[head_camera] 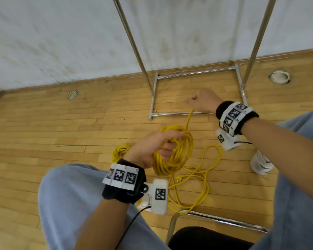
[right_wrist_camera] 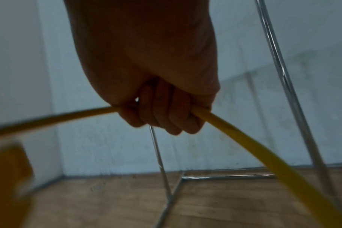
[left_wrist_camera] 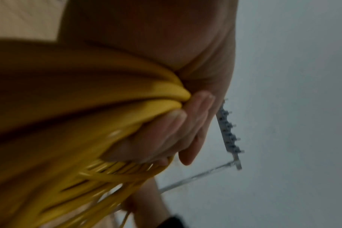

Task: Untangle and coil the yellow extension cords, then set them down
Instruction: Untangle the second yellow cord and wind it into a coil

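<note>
My left hand [head_camera: 157, 147] grips a thick coil of yellow extension cord [head_camera: 177, 152] above the wooden floor; the left wrist view shows the fingers [left_wrist_camera: 166, 131] curled round the bundled loops [left_wrist_camera: 88, 123]. My right hand [head_camera: 202, 102] is raised ahead and to the right, fist closed round a single strand of the same cord [head_camera: 188, 121] that runs down to the coil. In the right wrist view the strand [right_wrist_camera: 244, 138] passes through the closed fingers [right_wrist_camera: 166, 112]. Loose cord [head_camera: 204, 179] with a plug [head_camera: 178, 178] lies on the floor. A second, smaller yellow coil [head_camera: 120, 152] lies left of my hand.
A chrome garment rack base [head_camera: 197, 112] and its two uprights [head_camera: 134, 42] stand ahead by the white wall. A white roll-like object [head_camera: 261, 164] sits on the floor at right. A chair frame [head_camera: 215, 221] and my knees fill the foreground. Round floor fittings [head_camera: 280, 76] lie near the wall.
</note>
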